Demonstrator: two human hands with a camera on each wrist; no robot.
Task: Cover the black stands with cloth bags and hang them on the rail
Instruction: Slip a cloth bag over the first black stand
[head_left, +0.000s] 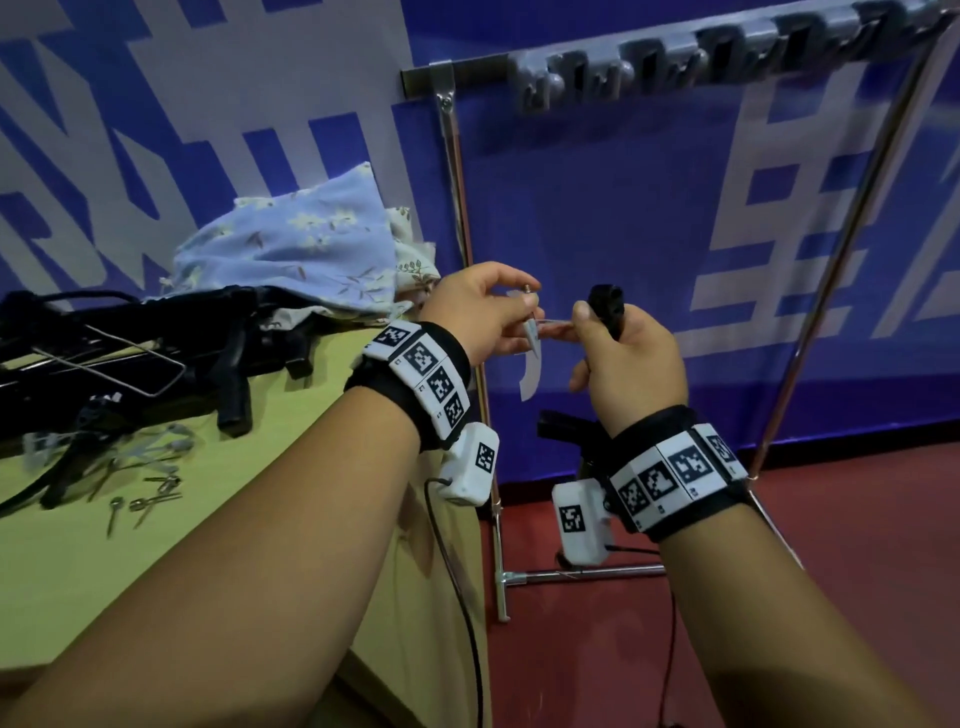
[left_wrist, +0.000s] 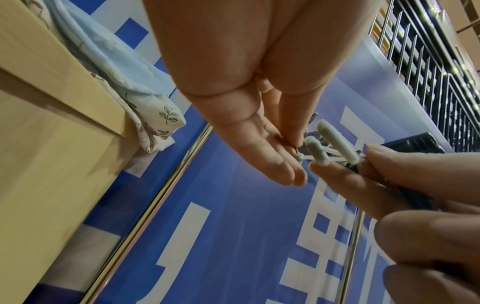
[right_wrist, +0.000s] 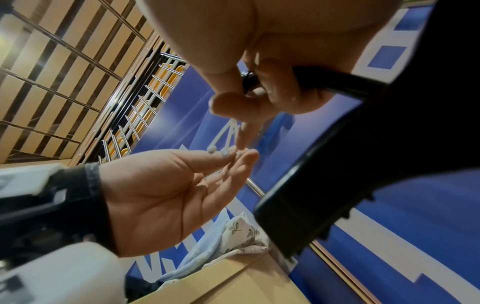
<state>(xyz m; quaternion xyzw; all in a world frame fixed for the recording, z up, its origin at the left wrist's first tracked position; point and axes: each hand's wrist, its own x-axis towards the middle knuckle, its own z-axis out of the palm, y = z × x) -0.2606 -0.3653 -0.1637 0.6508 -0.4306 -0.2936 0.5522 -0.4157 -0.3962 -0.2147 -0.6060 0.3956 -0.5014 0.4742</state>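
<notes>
Past the table's (head_left: 156, 545) right edge, in front of the rail (head_left: 727, 57), the right hand (head_left: 631, 358) grips a black stand (head_left: 607, 306) upright. The left hand (head_left: 483, 306) pinches a small white fastener (left_wrist: 335, 142) at its top. Floral cloth bags (head_left: 291, 244) lie heaped at the table's far right corner, more black stands (head_left: 156, 343) beside them.

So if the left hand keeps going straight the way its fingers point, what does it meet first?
Probably the right hand. The left hand points its fingertips at the small white loop ties pinched between the two hands, with the black stand gripped just behind them. Depth beyond that is unclear.
</notes>
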